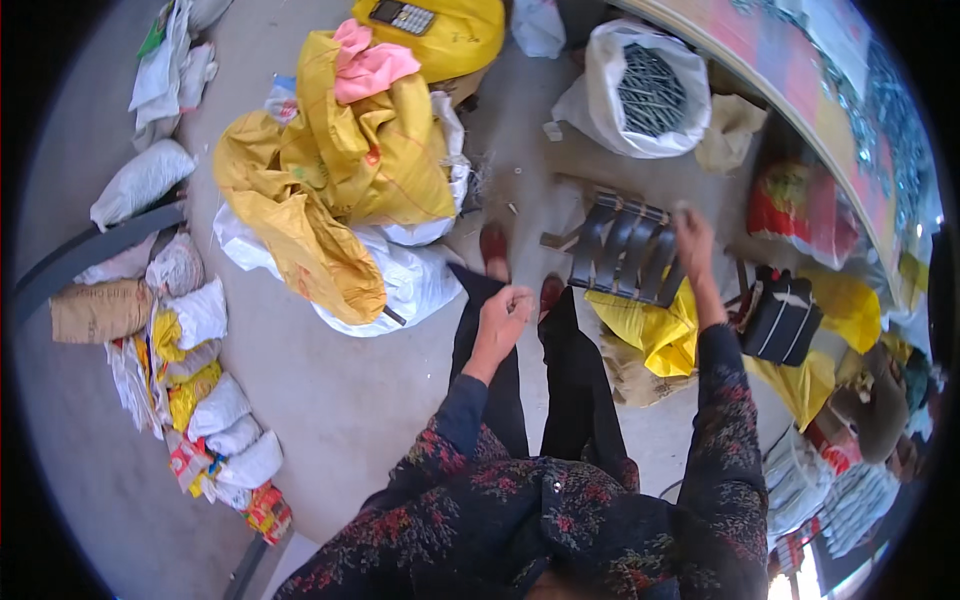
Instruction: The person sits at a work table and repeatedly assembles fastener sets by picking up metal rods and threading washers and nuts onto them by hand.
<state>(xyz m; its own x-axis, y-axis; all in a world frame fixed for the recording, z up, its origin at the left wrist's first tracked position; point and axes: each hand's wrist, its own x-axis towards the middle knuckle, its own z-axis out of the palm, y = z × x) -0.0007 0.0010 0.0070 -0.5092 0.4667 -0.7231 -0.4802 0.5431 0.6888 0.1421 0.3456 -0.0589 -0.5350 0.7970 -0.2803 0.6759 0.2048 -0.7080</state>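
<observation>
My left hand [502, 325] is held over my left thigh, its fingers curled together; whatever they hold, if anything, is too small to make out. To the right stands a low stool [622, 250] with a seat of wide black straps and wooden legs. At the right end of its seat is my right hand [694, 240], fingers bent around the edge; the exact grip is partly hidden. Yellow sacking [660, 335] and a brown sack [648, 378] lie under the stool's near side.
Ahead stands a white sack of long metal bolts [652, 90]. A heap of yellow sacks [370, 150] lies ahead left, with a pink cloth [370, 62]. A phone [402, 16] rests on another yellow sack. A second black-strapped stool [782, 318] is at right. Filled bags [222, 405] line the left.
</observation>
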